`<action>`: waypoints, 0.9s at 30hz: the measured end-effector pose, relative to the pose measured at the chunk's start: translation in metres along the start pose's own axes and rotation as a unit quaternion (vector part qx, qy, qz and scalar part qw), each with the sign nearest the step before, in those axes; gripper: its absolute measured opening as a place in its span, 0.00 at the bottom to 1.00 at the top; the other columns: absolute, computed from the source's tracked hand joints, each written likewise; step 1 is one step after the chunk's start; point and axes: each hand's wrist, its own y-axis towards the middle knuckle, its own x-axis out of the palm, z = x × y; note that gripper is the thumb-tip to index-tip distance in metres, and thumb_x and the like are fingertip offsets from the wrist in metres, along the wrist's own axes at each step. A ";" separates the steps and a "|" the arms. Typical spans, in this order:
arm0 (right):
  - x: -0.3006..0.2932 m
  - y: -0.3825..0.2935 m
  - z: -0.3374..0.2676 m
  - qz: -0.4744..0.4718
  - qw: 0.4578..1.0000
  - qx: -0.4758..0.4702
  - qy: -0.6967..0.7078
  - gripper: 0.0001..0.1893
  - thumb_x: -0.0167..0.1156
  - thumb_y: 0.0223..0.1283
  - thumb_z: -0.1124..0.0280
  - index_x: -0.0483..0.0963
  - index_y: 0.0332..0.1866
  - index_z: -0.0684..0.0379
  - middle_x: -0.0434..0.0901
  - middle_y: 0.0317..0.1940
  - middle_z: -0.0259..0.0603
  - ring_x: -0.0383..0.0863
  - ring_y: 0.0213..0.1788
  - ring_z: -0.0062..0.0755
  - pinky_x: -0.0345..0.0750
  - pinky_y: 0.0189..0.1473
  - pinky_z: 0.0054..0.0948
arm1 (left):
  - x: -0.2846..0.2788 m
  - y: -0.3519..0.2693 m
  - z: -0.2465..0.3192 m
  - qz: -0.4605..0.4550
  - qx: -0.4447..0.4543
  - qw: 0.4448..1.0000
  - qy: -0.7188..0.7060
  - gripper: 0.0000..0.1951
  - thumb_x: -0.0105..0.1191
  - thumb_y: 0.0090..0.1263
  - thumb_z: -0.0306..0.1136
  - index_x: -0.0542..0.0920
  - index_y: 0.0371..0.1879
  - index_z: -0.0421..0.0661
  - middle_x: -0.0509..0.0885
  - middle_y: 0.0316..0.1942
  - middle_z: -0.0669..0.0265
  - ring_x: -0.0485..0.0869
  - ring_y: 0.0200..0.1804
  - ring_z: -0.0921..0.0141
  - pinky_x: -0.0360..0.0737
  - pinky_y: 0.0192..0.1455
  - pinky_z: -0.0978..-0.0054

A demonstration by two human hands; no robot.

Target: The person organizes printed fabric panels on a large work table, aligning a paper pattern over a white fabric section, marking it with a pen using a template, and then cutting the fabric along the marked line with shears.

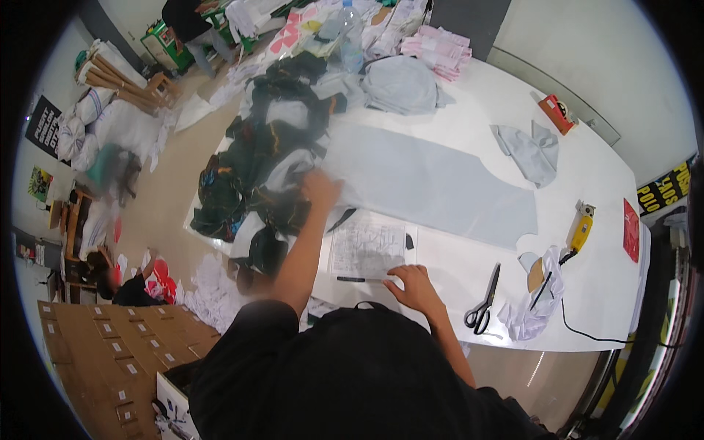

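My left hand (323, 190) is at the right edge of a heap of dark green patterned fabric pieces (250, 159). It is blurred, and whether its fingers hold cloth cannot be made out. A light grey cut fabric panel (434, 184) lies flat on the white table (440, 269), just right of that hand. Beside the lower right corner of a paper sheet with a drawing and writing (367, 250), my right hand (416, 287) rests with its fingers apart and nothing in them. Along the sheet's lower edge is a small dark strip (350, 279).
Black-handled scissors (484, 308), a yellow electric rotary cutter (582, 234) with a cord, and white fabric scraps (536, 305) lie to the right. Farther back are folded grey cloth (404, 85), a plastic bottle (351, 41) and a red tape dispenser (557, 114). Other people work at the left.
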 end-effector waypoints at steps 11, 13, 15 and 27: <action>-0.033 0.026 0.028 0.195 0.964 0.092 0.158 0.13 0.62 0.65 0.64 0.81 0.44 0.65 0.87 0.39 0.50 0.86 0.40 0.50 0.80 0.46 0.41 | -0.028 -0.068 0.030 -0.060 0.200 0.938 -0.277 0.32 0.63 0.67 0.47 0.75 0.60 0.32 0.81 0.56 0.40 0.81 0.58 0.50 0.77 0.58 0.58; -0.037 0.048 0.028 0.263 0.930 0.116 0.230 0.16 0.63 0.65 0.63 0.79 0.47 0.66 0.87 0.37 0.52 0.86 0.40 0.51 0.81 0.46 0.40 | -0.058 -0.125 0.051 -0.246 0.188 0.922 -0.233 0.32 0.64 0.68 0.43 0.72 0.63 0.31 0.82 0.55 0.45 0.82 0.56 0.53 0.78 0.59 0.63; -0.049 0.074 0.015 0.175 0.933 0.200 0.242 0.20 0.65 0.63 0.60 0.76 0.52 0.65 0.86 0.39 0.54 0.86 0.42 0.52 0.81 0.46 0.41 | -0.056 -0.165 0.045 -0.405 0.319 0.830 -0.215 0.22 0.63 0.69 0.41 0.76 0.50 0.35 0.82 0.42 0.54 0.82 0.47 0.64 0.79 0.50 0.66; 0.030 0.066 0.044 0.227 0.963 0.126 -0.077 0.20 0.68 0.58 0.56 0.76 0.48 0.58 0.78 0.43 0.48 0.77 0.50 0.49 0.72 0.52 0.46 | 0.005 -0.151 0.031 -0.073 0.172 0.928 -0.323 0.16 0.62 0.67 0.35 0.79 0.50 0.40 0.83 0.45 0.54 0.84 0.45 0.55 0.81 0.47 0.59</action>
